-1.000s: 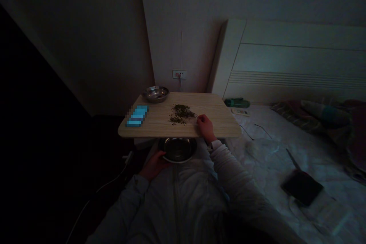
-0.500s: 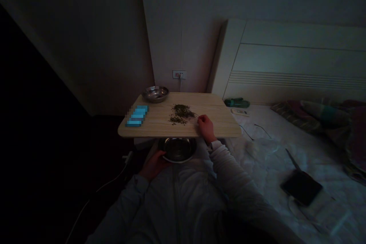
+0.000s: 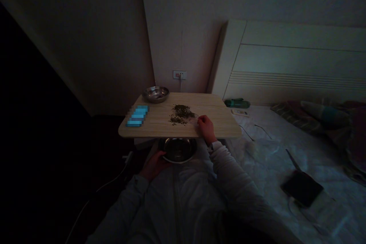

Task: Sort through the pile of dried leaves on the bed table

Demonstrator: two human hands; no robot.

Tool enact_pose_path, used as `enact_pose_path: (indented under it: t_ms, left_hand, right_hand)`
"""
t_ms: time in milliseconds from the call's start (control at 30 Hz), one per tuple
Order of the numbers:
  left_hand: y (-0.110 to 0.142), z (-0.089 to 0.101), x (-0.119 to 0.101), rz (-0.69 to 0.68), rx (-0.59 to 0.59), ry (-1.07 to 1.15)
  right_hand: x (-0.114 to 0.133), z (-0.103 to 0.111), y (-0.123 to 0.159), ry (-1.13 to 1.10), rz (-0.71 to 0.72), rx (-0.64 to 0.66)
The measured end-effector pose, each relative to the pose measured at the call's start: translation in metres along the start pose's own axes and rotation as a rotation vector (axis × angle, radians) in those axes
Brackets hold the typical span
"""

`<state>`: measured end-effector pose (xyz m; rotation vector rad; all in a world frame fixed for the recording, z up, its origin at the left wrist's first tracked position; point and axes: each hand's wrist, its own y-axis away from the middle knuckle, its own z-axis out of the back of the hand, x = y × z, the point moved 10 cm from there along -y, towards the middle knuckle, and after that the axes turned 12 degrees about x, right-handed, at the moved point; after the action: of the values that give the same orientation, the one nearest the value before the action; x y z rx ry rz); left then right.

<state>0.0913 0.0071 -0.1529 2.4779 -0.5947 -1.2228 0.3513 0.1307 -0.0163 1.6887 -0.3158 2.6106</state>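
Greenish grains [image 3: 181, 111] are lying in a loose, scattered patch near the middle of the wooden tabletop [image 3: 154, 127]; at far left, a white cable [image 3: 98, 190] is running up to a power strip [image 3: 129, 157] beside the table; a pixelated blue screen [image 3: 137, 116] is glowing on the tabletop's left side; the left hand [image 3: 156, 165] is curling partly closed, its thumb gripping the left rim of the lower bowl [image 3: 178, 160]; the upper bowl [image 3: 156, 95], metal and shiny, is sitting on the back left corner; the lower bowl is resting at the person's lap, just beyond the near table edge in view; a wall socket [image 3: 179, 75] is showing behind; the right hand [image 3: 205, 126] is pinching nearly shut on a thin utensil [image 3: 195, 115], its far end reaching the grains, its kind too dim to tell; farther right, a green bottle [image 3: 238, 103], a remote [image 3: 240, 112] and a dark flat object [image 3: 302, 188] are lying on the bed [image 3: 268, 194].
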Motion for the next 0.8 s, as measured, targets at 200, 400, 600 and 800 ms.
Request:
enact_pose_path:
  t_ms: [200, 400, 600, 800]
  left_hand:
    - [0.002, -0.003, -0.002, -0.012, 0.008, -0.009]
    - [0.0, -0.006, -0.001, -0.024, 0.007, -0.009]
    - [-0.003, -0.012, 0.006, 0.034, -0.034, -0.005]
    - [-0.018, -0.02, 0.018, 0.095, -0.083, 0.074]
  right_hand:
    - [0.002, -0.001, 0.001, 0.042, -0.028, 0.014]
    - [0.0, -0.001, 0.001, 0.068, -0.045, 0.012]
    - [-0.002, 0.0, -0.002, 0.008, 0.02, -0.012]
    - [-0.007, -0.001, -0.004, 0.007, 0.012, -0.01]
